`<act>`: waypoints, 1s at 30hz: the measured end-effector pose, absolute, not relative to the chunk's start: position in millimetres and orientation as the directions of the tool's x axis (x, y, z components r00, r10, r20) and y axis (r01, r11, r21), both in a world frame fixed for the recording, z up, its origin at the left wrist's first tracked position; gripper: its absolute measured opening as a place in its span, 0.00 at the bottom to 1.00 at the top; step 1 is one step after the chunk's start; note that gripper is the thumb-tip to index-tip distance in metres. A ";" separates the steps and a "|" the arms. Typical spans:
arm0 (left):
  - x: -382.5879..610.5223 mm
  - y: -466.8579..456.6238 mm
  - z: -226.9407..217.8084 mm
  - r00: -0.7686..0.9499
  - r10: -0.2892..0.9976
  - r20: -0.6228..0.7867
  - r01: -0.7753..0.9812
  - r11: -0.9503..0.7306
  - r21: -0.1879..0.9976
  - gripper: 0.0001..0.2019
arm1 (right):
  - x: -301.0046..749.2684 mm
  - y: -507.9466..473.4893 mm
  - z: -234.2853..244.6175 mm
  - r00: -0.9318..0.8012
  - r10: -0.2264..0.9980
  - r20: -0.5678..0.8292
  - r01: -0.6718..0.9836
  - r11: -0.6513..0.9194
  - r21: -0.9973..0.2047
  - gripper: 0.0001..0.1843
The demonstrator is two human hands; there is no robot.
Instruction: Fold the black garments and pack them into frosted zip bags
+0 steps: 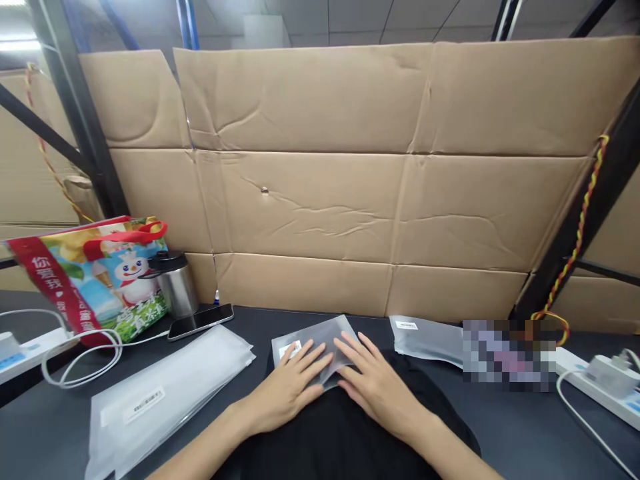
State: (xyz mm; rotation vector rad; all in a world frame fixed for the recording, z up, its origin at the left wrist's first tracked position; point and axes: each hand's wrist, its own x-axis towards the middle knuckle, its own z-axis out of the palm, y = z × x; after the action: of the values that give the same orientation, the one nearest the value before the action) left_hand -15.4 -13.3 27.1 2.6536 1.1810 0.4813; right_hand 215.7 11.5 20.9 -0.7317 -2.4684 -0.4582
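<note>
A frosted plastic bag (327, 331) with a white label lies at the front middle of the dark table, partly over black cloth. My left hand (290, 383) rests flat on its left part, fingers spread, partly over the label. On the bag's right part lies my right hand (377, 380), fingers stretched out and apart. Neither hand grips anything. To the left is a stack of frosted bags (170, 400) with a barcode label on top. Another frosted bag (425, 341) with a barcode label lies to the right of my hands.
A phone (201, 323) on a white cable lies before a steel thermos (179, 288) and a colourful carrier bag (120, 280). Power strips (37, 353) stand at both sides. A cardboard panel (320, 213) closes off the back. A patch at right is blurred out.
</note>
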 end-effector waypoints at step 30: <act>-28.1 -9.1 44.5 0.648 0.758 0.076 0.727 -0.645 0.234 0.22 | 266.7 26.8 20.8 -0.696 0.446 0.563 0.545 0.839 0.010 0.22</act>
State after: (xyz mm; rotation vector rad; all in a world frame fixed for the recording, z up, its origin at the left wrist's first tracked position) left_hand -28.1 -9.1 44.5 2.6827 1.2215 0.2496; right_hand 266.7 26.8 20.8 -0.7237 -2.4562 -0.2362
